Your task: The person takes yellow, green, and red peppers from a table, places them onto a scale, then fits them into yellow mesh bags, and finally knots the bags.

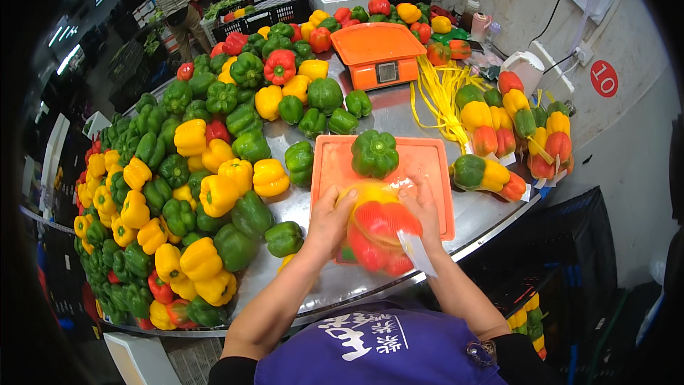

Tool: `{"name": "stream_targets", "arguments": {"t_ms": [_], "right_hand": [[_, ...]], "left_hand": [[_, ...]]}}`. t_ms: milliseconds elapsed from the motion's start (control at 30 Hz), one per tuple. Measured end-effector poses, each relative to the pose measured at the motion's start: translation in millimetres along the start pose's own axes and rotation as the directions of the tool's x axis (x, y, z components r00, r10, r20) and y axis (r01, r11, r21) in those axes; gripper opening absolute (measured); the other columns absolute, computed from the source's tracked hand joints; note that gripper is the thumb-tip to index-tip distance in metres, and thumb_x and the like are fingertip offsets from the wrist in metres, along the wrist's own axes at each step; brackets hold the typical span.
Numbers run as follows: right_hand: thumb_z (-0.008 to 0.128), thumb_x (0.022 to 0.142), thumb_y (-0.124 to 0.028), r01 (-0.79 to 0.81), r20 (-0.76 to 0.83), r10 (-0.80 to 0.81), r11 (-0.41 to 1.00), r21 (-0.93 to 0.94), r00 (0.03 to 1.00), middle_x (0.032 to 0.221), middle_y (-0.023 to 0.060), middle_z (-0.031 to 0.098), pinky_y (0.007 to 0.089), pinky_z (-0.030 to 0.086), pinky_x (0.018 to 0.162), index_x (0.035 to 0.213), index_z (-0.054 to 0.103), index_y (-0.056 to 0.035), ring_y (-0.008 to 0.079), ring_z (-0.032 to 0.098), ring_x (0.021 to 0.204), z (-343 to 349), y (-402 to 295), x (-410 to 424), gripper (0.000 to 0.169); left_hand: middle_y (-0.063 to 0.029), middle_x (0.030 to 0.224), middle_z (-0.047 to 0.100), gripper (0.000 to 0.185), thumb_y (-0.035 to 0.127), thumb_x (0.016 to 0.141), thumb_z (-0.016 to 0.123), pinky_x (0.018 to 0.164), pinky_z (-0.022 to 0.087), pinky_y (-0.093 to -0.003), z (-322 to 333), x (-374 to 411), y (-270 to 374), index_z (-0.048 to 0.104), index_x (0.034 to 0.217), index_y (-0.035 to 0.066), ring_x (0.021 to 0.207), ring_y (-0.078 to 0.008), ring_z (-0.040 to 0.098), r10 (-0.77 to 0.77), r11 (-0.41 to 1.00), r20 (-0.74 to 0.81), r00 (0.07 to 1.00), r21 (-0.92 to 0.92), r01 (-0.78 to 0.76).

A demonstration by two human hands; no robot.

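Between my left hand [327, 220] and my right hand [425, 204] is a yellow mesh net bag [380, 224], and both hands grip its upper part. Red and yellow bell peppers fill it, and a white tag [417, 253] hangs from its lower right. A loose green bell pepper [375, 153] sits just beyond the bag, on the orange plastic tray [330, 158]. Part of the tray is hidden by the bag and my hands. The bag looks slightly blurred.
Loose green, yellow and red peppers [219, 198] are heaped on the left of the metal table [288, 158]. An orange scale [378, 53] stands at the back. Yellow net strips [441, 99] and several bagged peppers [489, 176] lie right. A person [175, 2] stands far left.
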State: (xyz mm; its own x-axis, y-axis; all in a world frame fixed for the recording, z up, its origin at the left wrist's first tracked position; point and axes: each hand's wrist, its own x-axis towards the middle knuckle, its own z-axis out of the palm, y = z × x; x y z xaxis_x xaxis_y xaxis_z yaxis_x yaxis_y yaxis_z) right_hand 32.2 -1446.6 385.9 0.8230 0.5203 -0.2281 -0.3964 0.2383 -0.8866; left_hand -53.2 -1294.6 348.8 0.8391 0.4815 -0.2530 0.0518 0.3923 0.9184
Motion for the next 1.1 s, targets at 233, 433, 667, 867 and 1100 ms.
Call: {"name": "stream_targets", "arguments": {"t_ms": [233, 433, 667, 867, 1100], "right_hand": [[0.053, 0.099, -0.005, -0.014, 0.069, 0.018, 0.997, -0.070, 0.997, 0.119, 0.0126, 0.064, 0.0298, 0.048, 0.096, 0.158, 0.026, -0.0081, 0.0163, 0.061, 0.110, -3, -25, 25, 0.065], [0.054, 0.098, -0.005, -0.049, 0.099, 0.078, 0.962, -0.267, 0.992, 0.094, 0.0037, 0.059, 0.0244, 0.045, 0.068, 0.156, 0.033, -0.0081, 0.0055, 0.050, 0.075, -10, -15, 51, 0.061], [0.052, 0.099, -0.005, -0.106, 0.056, 0.128, 0.947, -0.304, 0.990, 0.147, 0.0112, 0.049, 0.0308, 0.043, 0.105, 0.152, 0.040, -0.0056, 0.0178, 0.059, 0.118, -5, -31, 33, 0.055], [0.047, 0.103, -0.006, -0.176, 0.097, 0.197, 0.966, -0.189, 0.976, 0.125, 0.0158, 0.062, 0.0283, 0.051, 0.093, 0.149, 0.040, 0.0030, 0.0167, 0.062, 0.108, -12, -25, -1, 0.047], [0.049, 0.102, -0.006, -0.333, 0.030, 0.340, 0.932, -0.145, 0.940, 0.122, 0.0169, 0.064, 0.0307, 0.053, 0.092, 0.143, 0.044, 0.0048, 0.0191, 0.064, 0.109, -16, -13, -48, 0.042]], "left_hand": [[-0.0017, 0.092, 0.061, 0.010, 0.017, 0.103, 0.056, 0.069, 0.049, -0.0257, 17, 10, 9, 0.055, 0.100, 0.007, 0.080, -0.0084, 0.056, -0.075, 0.991, -0.018, 0.997, -0.114, 0.073], [-0.0105, 0.114, 0.065, 0.036, 0.007, 0.102, 0.054, 0.084, 0.055, -0.0296, 24, 6, 24, 0.047, 0.137, 0.011, 0.102, -0.0171, 0.063, -0.148, 0.961, -0.017, 0.989, -0.239, 0.140], [-0.0143, 0.120, 0.062, 0.066, 0.001, 0.101, 0.051, 0.087, 0.054, -0.0303, 21, 13, 28, 0.025, 0.159, 0.019, 0.106, -0.0179, 0.062, -0.136, 0.979, 0.096, 0.986, -0.140, 0.149], [-0.0115, 0.111, 0.061, 0.062, -0.001, 0.101, 0.050, 0.083, 0.052, -0.0292, 15, -17, 15, 0.028, 0.156, 0.014, 0.099, -0.0157, 0.061, -0.106, 0.994, 0.101, 0.989, 0.036, 0.103], [-0.0126, 0.111, 0.061, 0.057, 0.003, 0.101, 0.050, 0.085, 0.051, -0.0291, 10, -65, -3, 0.029, 0.154, 0.008, 0.100, -0.0157, 0.061, -0.216, 0.976, 0.100, 0.971, -0.014, 0.218]]}}
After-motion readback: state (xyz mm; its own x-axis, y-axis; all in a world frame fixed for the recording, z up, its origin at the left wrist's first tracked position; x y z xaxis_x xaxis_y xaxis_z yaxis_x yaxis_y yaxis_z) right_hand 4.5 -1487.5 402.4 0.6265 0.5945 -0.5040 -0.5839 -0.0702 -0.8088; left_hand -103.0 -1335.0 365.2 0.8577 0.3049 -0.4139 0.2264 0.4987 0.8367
